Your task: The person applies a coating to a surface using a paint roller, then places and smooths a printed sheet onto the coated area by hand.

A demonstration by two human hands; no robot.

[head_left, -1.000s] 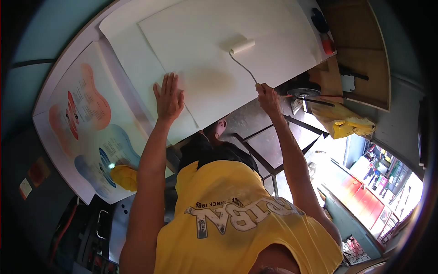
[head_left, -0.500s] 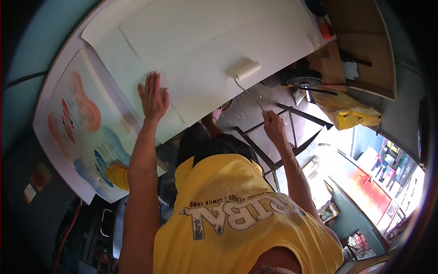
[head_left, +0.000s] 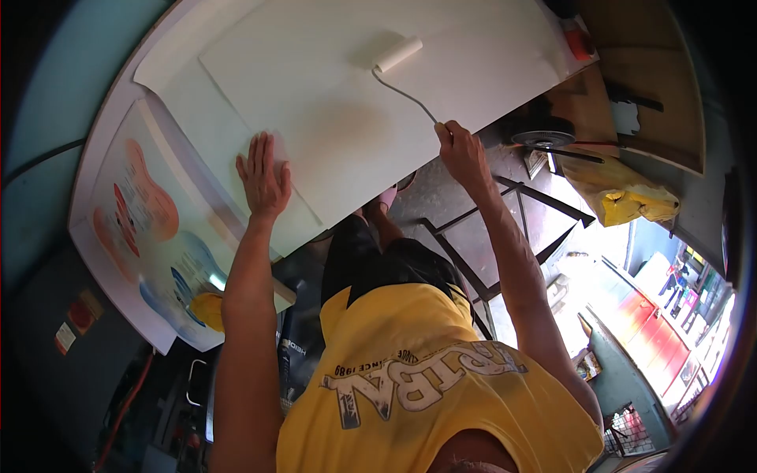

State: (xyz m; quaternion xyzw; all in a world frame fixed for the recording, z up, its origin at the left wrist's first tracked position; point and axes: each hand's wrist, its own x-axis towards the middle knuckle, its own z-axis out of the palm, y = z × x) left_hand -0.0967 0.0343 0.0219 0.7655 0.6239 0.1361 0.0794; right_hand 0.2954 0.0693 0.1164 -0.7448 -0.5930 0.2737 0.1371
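Observation:
My left hand (head_left: pixel 265 175) lies flat with its fingers stretched out on a large white sheet (head_left: pixel 315 87) that covers much of the table. In my right hand (head_left: pixel 461 154), above the near edge of the table, is the handle end of a paint roller (head_left: pixel 398 54). Its white roller head is over the sheet, with a bent metal rod leading back to my closed fingers. Left of my left hand lies a printed sheet (head_left: pixel 169 260) with orange and blue shapes.
At the table's far right corner is a red object (head_left: pixel 579 43). A black fan-like object (head_left: pixel 544 132), a yellow bag (head_left: pixel 631 203) and a dark metal frame (head_left: pixel 473 206) are to the right. Something yellow (head_left: pixel 207 310) rests by the near left edge.
My right hand and the roller have moved away from my body, further over the white sheet. My left hand has stayed at nearly the same spot on it.

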